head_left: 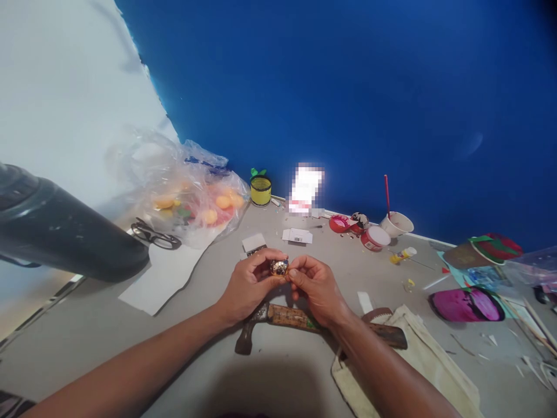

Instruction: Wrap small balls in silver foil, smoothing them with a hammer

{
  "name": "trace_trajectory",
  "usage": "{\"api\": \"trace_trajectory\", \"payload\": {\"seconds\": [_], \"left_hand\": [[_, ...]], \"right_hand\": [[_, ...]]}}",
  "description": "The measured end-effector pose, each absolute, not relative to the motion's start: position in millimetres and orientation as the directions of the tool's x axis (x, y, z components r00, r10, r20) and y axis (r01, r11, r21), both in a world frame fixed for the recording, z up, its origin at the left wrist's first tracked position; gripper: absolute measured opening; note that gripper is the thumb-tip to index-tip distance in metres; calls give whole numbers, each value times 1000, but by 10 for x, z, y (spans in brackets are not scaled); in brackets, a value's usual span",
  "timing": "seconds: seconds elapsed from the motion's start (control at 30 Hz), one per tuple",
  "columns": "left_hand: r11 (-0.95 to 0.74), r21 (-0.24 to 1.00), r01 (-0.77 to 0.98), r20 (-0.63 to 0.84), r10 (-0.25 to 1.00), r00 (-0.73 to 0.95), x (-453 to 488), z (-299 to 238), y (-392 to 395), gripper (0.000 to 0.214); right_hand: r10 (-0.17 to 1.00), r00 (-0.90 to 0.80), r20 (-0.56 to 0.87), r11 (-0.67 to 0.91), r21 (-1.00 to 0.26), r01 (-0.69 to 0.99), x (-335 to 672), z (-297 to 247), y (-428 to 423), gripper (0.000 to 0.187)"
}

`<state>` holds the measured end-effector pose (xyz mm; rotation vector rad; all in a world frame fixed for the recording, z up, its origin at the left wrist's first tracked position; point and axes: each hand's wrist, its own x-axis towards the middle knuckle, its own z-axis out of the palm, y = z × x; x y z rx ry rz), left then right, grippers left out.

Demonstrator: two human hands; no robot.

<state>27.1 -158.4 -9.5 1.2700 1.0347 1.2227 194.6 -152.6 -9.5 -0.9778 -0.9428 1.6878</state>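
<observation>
My left hand [250,284] is closed around a small, shiny, gold-toned round metal object [279,266], with thumb below and fingers above. Dark patches show on its face; I cannot tell its exact kind. At its right edge, my right hand [315,284] has thumb and fingertips pinched together, and whatever lies between them is hidden. Beneath both hands a hammer [287,316] with a worn wooden handle lies across the table, partly covered by my right wrist. A small open box [255,244] sits just behind my left hand.
Left stand a dark cylinder [69,226], eyeglasses [156,235] on white paper and a plastic bag [200,197] of colourful items. At the back are a lit, blurred screen [305,188], a yellow pot [260,191] and a white cup [397,224]. Beige cloth [418,360] lies front right.
</observation>
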Motion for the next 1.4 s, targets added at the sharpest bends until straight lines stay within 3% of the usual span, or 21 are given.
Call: {"api": "trace_trajectory", "payload": {"seconds": [0.33, 0.57, 0.7, 0.8, 0.87, 0.9, 0.97, 1.03, 1.13, 1.23, 1.33, 1.4], "left_hand": [[-45, 999, -31, 47, 996, 75, 294, -106, -1601, 34], [-166, 976, 144, 166, 986, 6, 317, -85, -1660, 25], [-96, 994, 54, 94, 995, 41, 329, -40, -1636, 30], [77, 987, -142, -61, 992, 114, 314, 17, -1591, 45], [141, 958, -250, -109, 985, 135, 270, 64, -1561, 48], [152, 945, -290, -115, 983, 142, 236, 90, -1547, 49], [142, 934, -327, -99, 984, 146, 145, 147, -1519, 51], [107, 948, -299, -70, 989, 131, 37, 205, -1492, 50], [51, 977, -209, -36, 997, 74, -115, 277, -1456, 47], [13, 986, -165, -16, 1000, -14, -218, 306, -1416, 51], [13, 989, -148, -19, 999, -38, -259, 277, -1372, 47], [35, 987, -155, -31, 999, 24, -247, 240, -1354, 45]], "right_hand": [[934, -290, -210, -318, -860, -399, 1931, -139, -1506, 39], [914, -342, -218, -348, -853, -388, 1957, -176, -1473, 43], [911, -363, -197, -329, -877, -351, 2026, -167, -1444, 47], [933, -327, -150, -206, -968, -142, 2095, -71, -1455, 41], [940, -323, -110, -62, -986, 156, 2120, 17, -1499, 35], [927, -364, -91, 39, -942, 334, 2121, 56, -1534, 32], [862, -489, -135, 247, -730, 638, 2099, 100, -1615, 36], [785, -586, -200, 421, -522, 742, 2056, 95, -1692, 49], [762, -607, -228, 501, -387, 774, 2015, 39, -1753, 29], [783, -618, -74, 568, -320, 758, 2071, 18, -1744, 15], [780, -543, 312, 614, -212, 760, 2197, 72, -1710, 11], [708, -411, 574, 601, -183, 778, 2269, 130, -1691, 9]]}}
